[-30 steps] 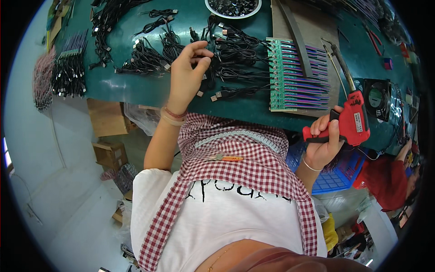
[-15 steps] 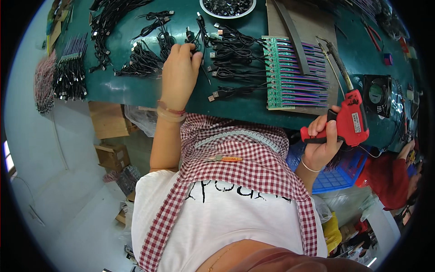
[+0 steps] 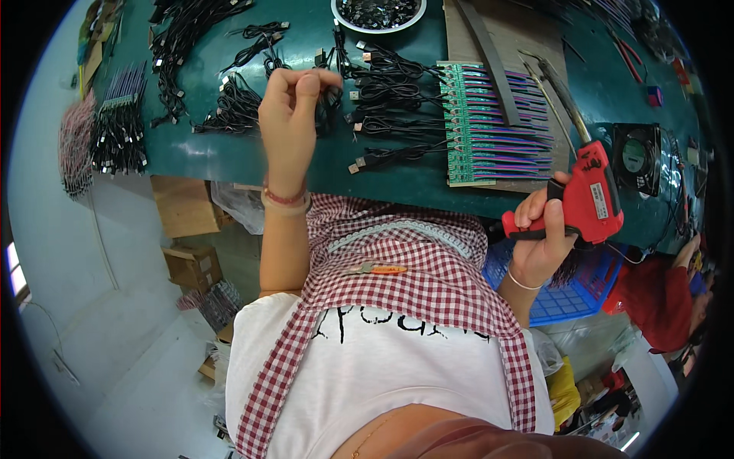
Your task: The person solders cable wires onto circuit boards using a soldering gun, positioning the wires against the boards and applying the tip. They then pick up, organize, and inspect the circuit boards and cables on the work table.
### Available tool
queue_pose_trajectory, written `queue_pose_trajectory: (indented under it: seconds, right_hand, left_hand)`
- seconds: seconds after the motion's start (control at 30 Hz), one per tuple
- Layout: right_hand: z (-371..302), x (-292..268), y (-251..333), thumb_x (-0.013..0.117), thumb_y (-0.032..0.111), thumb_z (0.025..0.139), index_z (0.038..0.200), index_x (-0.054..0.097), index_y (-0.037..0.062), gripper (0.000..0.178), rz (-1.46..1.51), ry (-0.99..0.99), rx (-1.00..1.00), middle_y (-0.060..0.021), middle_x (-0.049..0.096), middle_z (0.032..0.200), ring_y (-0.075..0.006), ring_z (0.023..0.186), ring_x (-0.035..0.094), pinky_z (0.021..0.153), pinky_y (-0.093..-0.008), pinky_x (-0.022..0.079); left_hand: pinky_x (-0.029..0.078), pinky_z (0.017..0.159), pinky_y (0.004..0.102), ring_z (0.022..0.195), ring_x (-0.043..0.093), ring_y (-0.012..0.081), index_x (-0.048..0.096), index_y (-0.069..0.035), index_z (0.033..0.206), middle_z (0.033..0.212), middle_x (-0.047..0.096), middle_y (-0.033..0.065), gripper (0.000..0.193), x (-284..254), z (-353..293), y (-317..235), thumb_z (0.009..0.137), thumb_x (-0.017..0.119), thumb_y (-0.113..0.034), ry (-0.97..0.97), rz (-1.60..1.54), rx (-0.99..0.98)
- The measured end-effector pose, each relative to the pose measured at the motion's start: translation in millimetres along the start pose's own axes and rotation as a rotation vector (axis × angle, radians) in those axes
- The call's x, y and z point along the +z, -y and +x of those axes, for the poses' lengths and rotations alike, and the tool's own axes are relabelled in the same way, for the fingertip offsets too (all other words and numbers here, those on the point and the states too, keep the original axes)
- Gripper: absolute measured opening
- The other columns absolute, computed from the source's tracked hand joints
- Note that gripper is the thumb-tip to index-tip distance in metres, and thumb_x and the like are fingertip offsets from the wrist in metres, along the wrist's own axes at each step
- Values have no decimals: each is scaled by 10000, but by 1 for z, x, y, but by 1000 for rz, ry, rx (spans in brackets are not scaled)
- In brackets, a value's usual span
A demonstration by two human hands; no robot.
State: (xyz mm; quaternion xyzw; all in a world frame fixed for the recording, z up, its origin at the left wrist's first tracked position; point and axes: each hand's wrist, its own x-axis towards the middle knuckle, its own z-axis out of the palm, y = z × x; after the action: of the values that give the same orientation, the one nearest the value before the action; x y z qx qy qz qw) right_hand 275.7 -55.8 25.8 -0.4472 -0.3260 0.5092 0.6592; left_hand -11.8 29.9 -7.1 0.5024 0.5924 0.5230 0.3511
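Note:
My left hand (image 3: 290, 107) is over the table with its fingers pinched together. A coiled black USB cable (image 3: 330, 103) shows beside the fingertips, seemingly in that grip, though the fingers partly hide it. My right hand (image 3: 541, 233) is wrapped round the handle of a red soldering gun (image 3: 596, 195), whose long metal tip points up and away over the wires. Between the hands lies a row of small green circuit boards (image 3: 460, 126), with coloured wires (image 3: 520, 145) on their right. Several black USB cables (image 3: 394, 88) lie against the boards' left side.
A grey bar (image 3: 489, 61) lies across the wires on a brown board (image 3: 535, 34). Behind stands a white bowl (image 3: 380, 30) of small dark parts. More black cables (image 3: 233, 107) and wired bundles (image 3: 118, 130) lie left. A black fan (image 3: 636, 161) and pliers (image 3: 628, 53) sit right.
My left hand has lifted and drawn slightly toward me, turning at the wrist, with the black cable beside its fingers. The soldering gun has shifted only a little.

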Motion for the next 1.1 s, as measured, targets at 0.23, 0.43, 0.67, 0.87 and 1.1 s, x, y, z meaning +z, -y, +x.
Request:
queue_pose_trajectory:
  seconds: [0.23,0.43,0.67,0.87,1.1]
  right_hand:
    - [5,43,-4,606,-11,811,1237,427,-20,463,-155,126,67,-117,606,888,-180,755,598,687,-301,492]
    - [5,56,-3,630,-54,784,1247,429,-17,506,-298,231,63,-122,612,952,-180,845,603,750,-304,500]
    - [3,51,-8,621,-87,767,1235,438,-21,507,-210,190,-3,-96,590,890,-138,773,575,697,-263,493]
    - [6,36,-12,628,-67,770,1208,458,-29,472,-478,319,-187,-102,598,880,-147,754,586,682,-273,501]
    - [-3,30,-11,633,-22,806,1227,417,-23,473,-145,206,86,-99,609,941,-149,827,585,731,-281,485]
  left_hand:
    - [325,462,205,523,419,15,582,25,840,612,542,22,101,41,-45,-54,880,559,-65,483,-48,-102]
    - [359,454,200,508,470,34,509,12,865,588,546,13,79,60,-64,-60,910,510,-53,577,-294,-258]
    - [347,448,191,496,454,36,469,-6,870,600,547,24,95,63,-71,-59,934,483,-75,719,-375,-296]
    - [468,534,215,575,594,74,488,8,842,643,621,57,84,60,-67,-59,875,546,-42,750,-313,-136]
    - [481,534,224,583,607,89,494,25,837,656,624,57,110,57,-62,-65,853,583,-38,716,-372,-346]
